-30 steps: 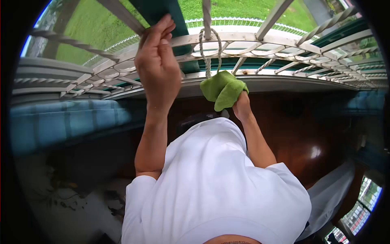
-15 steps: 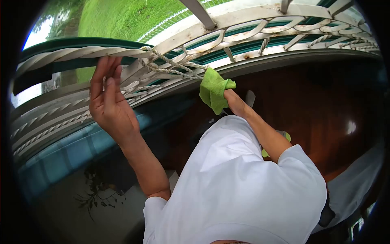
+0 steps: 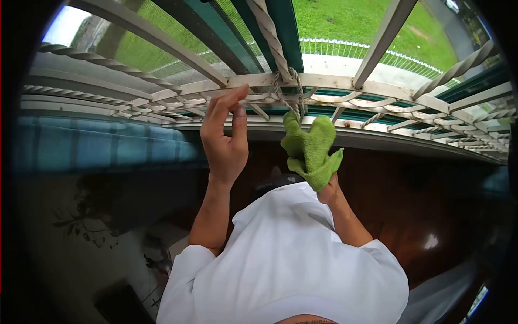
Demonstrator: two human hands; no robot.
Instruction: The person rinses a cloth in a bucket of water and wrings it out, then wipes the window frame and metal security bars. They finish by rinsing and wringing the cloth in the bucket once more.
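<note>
A green cloth [image 3: 317, 148] is bunched in my right hand [image 3: 328, 191], just below the white window grille [image 3: 329, 82]. Its upper end overlaps the hanging end of a thin twisted rope [image 3: 301, 100], which is looped around the foot of a twisted bar [image 3: 265, 32]. To the left of the cloth, my left hand [image 3: 224, 143] is raised with its palm turned inward and nothing in it. Those fingers are slightly bent and apart from the thumb, their tips overlapping the grille's lower rail in this view.
Blue checked fabric [image 3: 102, 143] runs below the grille on the left. Rust spots mark parts of the white metal. Green window frames [image 3: 288, 38] stand behind the bars, with a lawn [image 3: 345, 21] outside. Dark reddish-brown floor [image 3: 399, 216] shows at the right, and a leafy plant [image 3: 86, 221] at the lower left.
My view has turned toward the window. My left hand has come away from the twisted bar, and the cloth in my right hand now hangs closer in front of the rope.
</note>
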